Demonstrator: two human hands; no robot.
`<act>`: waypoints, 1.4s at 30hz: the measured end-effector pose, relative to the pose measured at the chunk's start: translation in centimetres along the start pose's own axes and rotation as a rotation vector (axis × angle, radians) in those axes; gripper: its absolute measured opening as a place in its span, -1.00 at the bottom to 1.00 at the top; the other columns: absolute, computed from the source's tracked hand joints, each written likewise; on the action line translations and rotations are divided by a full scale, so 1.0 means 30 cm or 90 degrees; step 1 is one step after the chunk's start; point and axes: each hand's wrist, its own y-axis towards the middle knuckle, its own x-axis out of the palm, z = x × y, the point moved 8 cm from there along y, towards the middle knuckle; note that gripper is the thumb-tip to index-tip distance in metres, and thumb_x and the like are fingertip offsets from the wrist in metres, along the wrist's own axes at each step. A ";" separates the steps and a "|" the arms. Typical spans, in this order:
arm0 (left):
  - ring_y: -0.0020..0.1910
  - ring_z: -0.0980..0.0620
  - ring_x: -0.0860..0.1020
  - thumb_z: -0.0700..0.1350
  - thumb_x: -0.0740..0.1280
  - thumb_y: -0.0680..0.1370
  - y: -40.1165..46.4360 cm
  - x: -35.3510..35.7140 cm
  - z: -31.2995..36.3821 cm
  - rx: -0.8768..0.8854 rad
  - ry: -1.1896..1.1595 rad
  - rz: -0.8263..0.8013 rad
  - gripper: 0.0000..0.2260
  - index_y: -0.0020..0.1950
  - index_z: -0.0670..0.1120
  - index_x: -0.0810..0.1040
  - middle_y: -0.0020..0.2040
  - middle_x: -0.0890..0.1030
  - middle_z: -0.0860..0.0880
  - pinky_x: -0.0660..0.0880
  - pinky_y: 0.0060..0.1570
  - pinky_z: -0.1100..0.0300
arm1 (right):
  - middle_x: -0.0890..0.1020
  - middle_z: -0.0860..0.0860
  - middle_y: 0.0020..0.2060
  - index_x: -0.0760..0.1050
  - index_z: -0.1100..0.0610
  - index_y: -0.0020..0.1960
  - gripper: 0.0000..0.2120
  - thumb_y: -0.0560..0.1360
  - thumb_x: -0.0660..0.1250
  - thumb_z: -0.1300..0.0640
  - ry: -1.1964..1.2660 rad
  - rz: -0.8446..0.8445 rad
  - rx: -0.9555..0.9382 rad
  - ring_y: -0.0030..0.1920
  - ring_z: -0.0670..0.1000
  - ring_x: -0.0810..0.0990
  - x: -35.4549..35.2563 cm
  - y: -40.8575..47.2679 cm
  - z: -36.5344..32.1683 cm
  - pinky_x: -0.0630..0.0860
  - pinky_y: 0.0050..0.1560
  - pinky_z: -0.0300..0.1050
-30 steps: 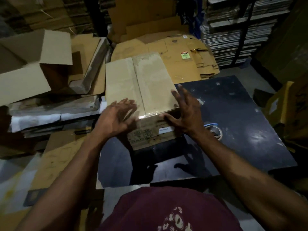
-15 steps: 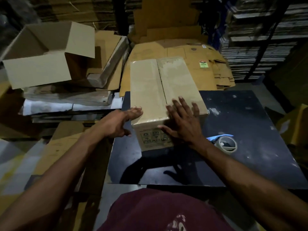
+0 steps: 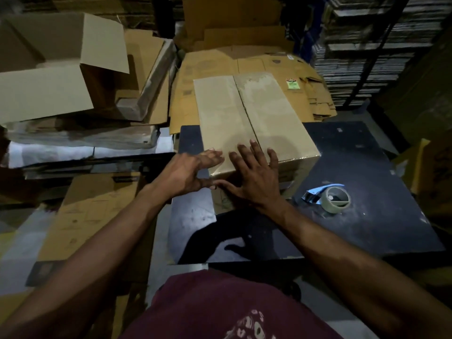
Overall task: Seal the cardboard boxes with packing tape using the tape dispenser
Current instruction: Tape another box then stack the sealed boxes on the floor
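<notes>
The closed box (image 3: 254,123) lies flat on the dark table (image 3: 367,221), its far end overhanging the table's back edge. Glossy tape runs along the centre seam and over the near edge. The right hand (image 3: 254,179) presses flat on the near top corner, fingers spread and straight. The left hand (image 3: 190,172) touches the near left edge with fingers extended, holding nothing. The tape dispenser (image 3: 330,198) rests on the table to the right, apart from the box. Flattened cardboard (image 3: 256,62) is stacked behind; one sheet carries a green label (image 3: 292,83), text unreadable. An open box (image 3: 56,69) sits left. Shelving (image 3: 367,45) fills the dim right background. Print on the box's near side is illegible
</notes>
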 end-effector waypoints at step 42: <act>0.06 -0.10 0.72 0.17 0.60 0.31 0.598 -0.156 0.274 -0.405 -0.731 0.349 -0.46 0.25 0.09 0.61 0.06 0.75 0.05 0.66 0.08 -0.19 | 0.70 -0.09 0.03 0.56 -0.03 0.24 -0.50 0.43 0.37 -0.31 0.381 -0.119 0.641 0.02 0.06 0.66 -0.331 0.226 1.028 0.65 0.09 0.10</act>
